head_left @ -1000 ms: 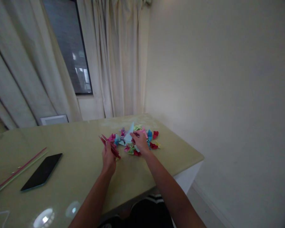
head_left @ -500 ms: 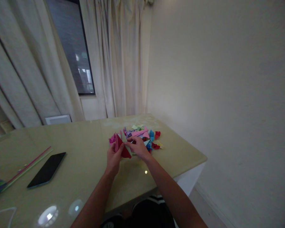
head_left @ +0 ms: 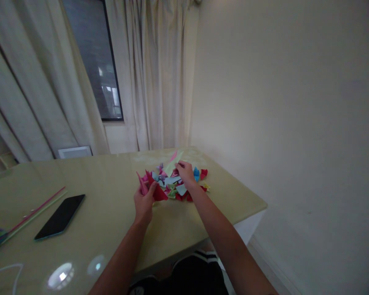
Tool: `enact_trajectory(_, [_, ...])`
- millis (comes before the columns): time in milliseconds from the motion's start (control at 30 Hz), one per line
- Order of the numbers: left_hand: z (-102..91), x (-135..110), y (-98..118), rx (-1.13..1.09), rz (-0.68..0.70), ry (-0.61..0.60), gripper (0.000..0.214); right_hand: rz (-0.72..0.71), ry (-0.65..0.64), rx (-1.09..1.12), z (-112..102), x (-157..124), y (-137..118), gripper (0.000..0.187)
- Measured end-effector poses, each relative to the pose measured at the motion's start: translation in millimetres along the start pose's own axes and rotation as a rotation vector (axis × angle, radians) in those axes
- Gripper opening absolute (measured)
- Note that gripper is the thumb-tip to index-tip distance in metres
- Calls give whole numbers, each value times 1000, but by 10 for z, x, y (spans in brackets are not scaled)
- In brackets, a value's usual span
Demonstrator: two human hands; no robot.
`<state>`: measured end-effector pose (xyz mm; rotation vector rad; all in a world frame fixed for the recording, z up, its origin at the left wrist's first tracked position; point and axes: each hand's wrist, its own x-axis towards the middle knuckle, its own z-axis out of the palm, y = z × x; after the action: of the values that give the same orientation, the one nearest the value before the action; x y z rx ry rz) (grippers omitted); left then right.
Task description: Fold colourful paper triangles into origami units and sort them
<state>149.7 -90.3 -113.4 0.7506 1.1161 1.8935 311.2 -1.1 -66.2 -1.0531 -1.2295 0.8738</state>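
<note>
My left hand (head_left: 144,204) is closed on folded red paper (head_left: 159,192), with a pink folded piece (head_left: 142,184) beside it between the same fingers. Farther off, my right hand (head_left: 185,172) pinches a pale green folded paper (head_left: 171,167) over the far part of a heap. A pink paper tip (head_left: 174,155) shows just behind the green one. The heap of small folded papers (head_left: 172,191) in blue, red, purple, green and yellow lies under and around both hands. My right hand and forearm hide part of it.
A black phone (head_left: 60,216) lies on the glossy table (head_left: 107,184) at the left. Beyond it are thin pink and green sticks (head_left: 38,214) with folded paper at one end. A white cord (head_left: 9,268) rests near the front left. The wall (head_left: 279,123) rises at the right.
My right hand has moved away from my left, up and farther over the heap, taking the pale green paper with it. My left hand keeps the red paper, shifted slightly left.
</note>
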Motion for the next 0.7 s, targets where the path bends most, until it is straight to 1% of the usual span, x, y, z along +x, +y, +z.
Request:
enact_trajectory(267, [-21,-13,-32,6,-43,-45,58,28,126,-57,21,319,76,18])
enact_trajectory(367, [-26,-14,-28,40,-10,-52,58,45,167,-86,-4,373,87,15])
enact_trajectory(467, [-10,-26,-12,47,40,-44,58,23,207,-123,-43,399,84,15])
enact_trajectory(567, [12,-53,10,72,68,-70,57,9,172,-135,-24,430,65,20])
enact_trajectory(700, [6,-83,40,109,68,-103,57,59,16,-116,117,402,16,33])
